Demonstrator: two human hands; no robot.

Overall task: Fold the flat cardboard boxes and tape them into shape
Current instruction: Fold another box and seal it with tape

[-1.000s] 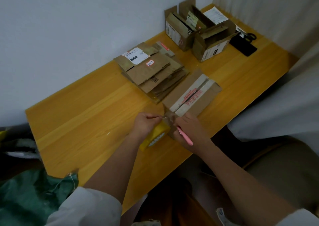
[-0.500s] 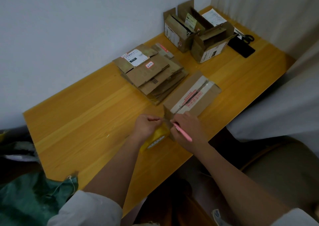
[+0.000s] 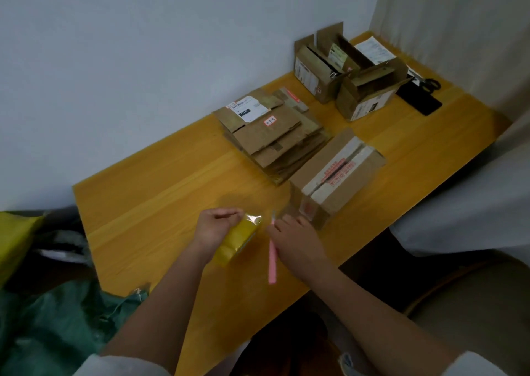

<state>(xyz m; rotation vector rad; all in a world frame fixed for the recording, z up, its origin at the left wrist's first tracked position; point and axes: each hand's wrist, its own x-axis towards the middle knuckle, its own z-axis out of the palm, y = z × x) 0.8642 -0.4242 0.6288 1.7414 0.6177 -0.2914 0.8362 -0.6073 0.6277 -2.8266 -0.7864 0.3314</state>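
Left hand [image 3: 216, 227] grips tape roll [image 3: 239, 239] clear of box [image 3: 335, 179] near table's [image 3: 160, 192] front edge; right hand [image 3: 295, 239] pinches pink cutter [image 3: 271, 256] at the box end, likely just trimmed. Flat stack [image 3: 272, 134] waits behind.

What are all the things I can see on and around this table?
Wooden table: one, orange-yellow, against the wall.
Taped-shut cardboard box: one, brown, near the table's front edge.
Stack of flat cardboard boxes: one pile, brown, middle of the table.
Open cardboard boxes: two, brown, far corner.
Scissors: one pair, black, beside the open boxes.
Flat black rectangular object: one, near the scissors.
Green woven bag: one, lower left, off the table.
Roll of yellow tape: one, held by the left hand.
Pink-handled cutter: one, held by the right hand.
Hands: left hand, right hand, above the table's front edge.
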